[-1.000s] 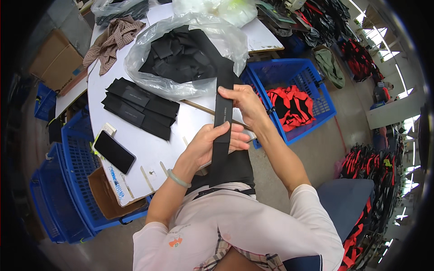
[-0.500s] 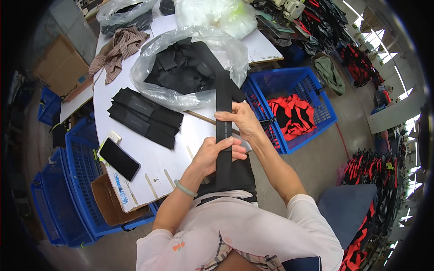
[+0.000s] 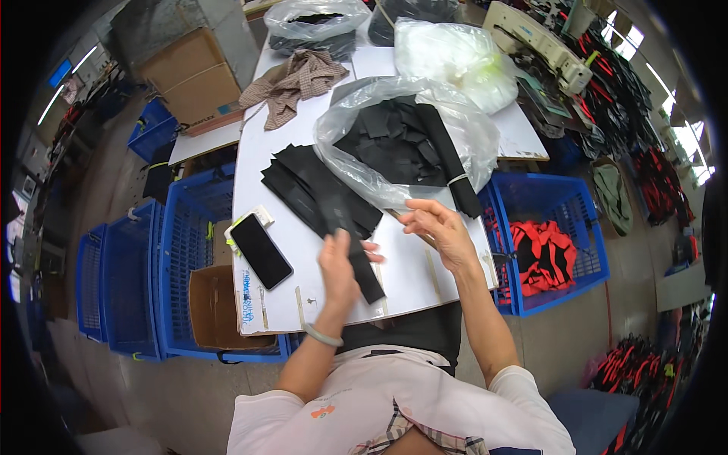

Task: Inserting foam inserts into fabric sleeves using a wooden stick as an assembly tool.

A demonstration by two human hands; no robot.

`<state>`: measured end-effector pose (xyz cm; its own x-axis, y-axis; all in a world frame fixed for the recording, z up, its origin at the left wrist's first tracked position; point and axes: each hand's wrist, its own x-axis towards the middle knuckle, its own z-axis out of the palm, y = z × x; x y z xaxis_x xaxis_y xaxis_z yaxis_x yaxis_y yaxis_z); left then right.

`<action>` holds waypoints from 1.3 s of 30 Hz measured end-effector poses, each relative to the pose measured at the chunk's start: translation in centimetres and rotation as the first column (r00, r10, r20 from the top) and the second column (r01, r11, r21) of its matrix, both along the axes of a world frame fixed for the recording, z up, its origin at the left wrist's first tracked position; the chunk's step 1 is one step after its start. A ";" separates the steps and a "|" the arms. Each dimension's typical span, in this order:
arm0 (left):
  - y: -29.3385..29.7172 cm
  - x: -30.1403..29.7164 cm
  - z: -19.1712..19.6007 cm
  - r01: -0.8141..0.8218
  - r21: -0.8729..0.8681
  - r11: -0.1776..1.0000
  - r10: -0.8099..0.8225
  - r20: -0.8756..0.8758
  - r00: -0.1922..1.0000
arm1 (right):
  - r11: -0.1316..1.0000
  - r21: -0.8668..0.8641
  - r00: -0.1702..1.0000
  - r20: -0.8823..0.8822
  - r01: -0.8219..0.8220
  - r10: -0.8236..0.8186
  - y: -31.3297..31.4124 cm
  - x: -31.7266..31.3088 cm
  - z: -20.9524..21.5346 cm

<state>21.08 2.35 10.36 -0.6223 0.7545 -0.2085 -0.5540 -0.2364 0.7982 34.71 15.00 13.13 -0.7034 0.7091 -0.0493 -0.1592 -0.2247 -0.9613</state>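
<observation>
My left hand point(image 3: 338, 265), slightly blurred, is closed on a black fabric strip point(image 3: 368, 274). The strip slants over the near end of a fanned stack of black strips point(image 3: 292, 186) on the white table point(image 3: 303, 299). My right hand point(image 3: 446, 233) hangs over the table to the right, fingers apart and holding nothing. Just beyond it stands an open clear plastic bag point(image 3: 345, 171) full of black fabric pieces point(image 3: 390, 140). A long black bundle with a pale band point(image 3: 444, 148) lies along the bag's right side.
A phone point(image 3: 260, 250) lies left of the stack. Beyond are a checked cloth point(image 3: 292, 83) and a white plastic bag point(image 3: 455, 61). Blue crates stand left point(image 3: 178, 303) and right point(image 3: 557, 299), the right one holding red-and-black pieces point(image 3: 542, 258). A sewing machine point(image 3: 538, 45) is at far right.
The strip has gone from between both hands to the left hand alone, moving left over the stack. My right hand has let go and opened. The view has shifted left.
</observation>
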 end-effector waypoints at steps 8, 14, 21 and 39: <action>3.2 -13.3 -5.0 0.138 -0.447 0.884 -0.177 -0.046 0.983 | 0.980 0.049 0.958 0.209 0.193 -0.199 3.0 2.3 -4.2; 3.7 -13.5 -5.8 0.098 -0.622 0.777 -0.242 -0.151 0.958 | 0.570 0.789 0.736 0.242 0.231 -0.633 9.6 -1.3 -4.5; 2.4 -10.5 -2.0 -0.029 -0.472 0.881 -0.175 -0.381 0.908 | -0.017 0.983 0.441 0.068 -0.185 -0.895 15.6 -4.1 -7.9; 16.2 -5.1 -1.3 0.064 -0.229 0.971 -0.141 -0.337 0.931 | 0.824 -0.225 0.848 0.029 0.521 -0.529 7.4 0.0 -2.1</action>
<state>15.94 18.59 9.05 -0.6062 0.7804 -0.1533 -0.2437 0.0012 0.9698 34.68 22.43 11.07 -0.2322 0.9457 -0.2274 -0.3435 -0.2985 -0.8905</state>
